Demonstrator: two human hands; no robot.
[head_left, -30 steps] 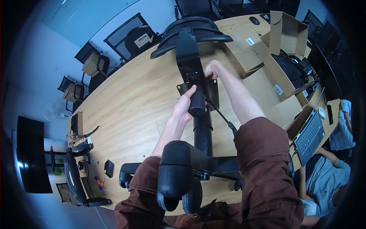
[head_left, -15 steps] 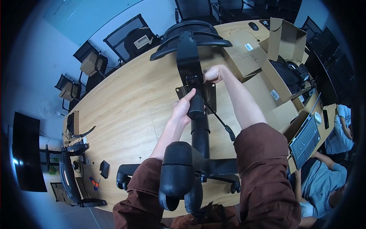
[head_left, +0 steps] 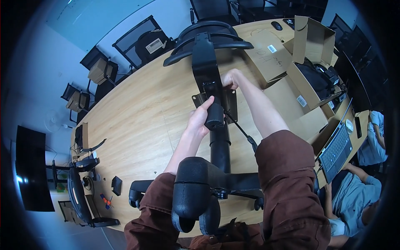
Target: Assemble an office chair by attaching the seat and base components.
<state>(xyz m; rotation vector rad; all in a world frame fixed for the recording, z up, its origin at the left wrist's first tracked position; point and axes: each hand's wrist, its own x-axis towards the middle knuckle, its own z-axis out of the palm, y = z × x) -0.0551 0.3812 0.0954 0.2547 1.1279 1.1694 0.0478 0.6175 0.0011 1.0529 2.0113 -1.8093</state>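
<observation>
An office chair's black five-legged base with a gas-lift column [head_left: 220,154] stands in front of me, topped by a tilt mechanism with flat mounting plates [head_left: 231,106]. My left hand [head_left: 198,121] is wrapped round the mechanism's thick black cylindrical knob [head_left: 215,115], thumb along its top. Beyond it, my right hand [head_left: 231,79] is curled against the right side of the black back bracket [head_left: 205,62]; whatever its fingers grip is hidden. The bracket runs up to a curved black backrest frame [head_left: 208,39]. A thin control lever [head_left: 243,132] sticks out below my right forearm.
On the wooden table [head_left: 133,121], a flat carton [head_left: 266,58] and an open cardboard box [head_left: 304,85] with black items lie to the right. Two people sit there by a laptop [head_left: 335,154]. A caster [head_left: 193,200] juts up close before me. Black chairs stand beyond.
My right hand has shifted very slightly at the bracket's side, its wrist a little higher and further left. My left hand stays on the knob. The whole view has tilted a little.
</observation>
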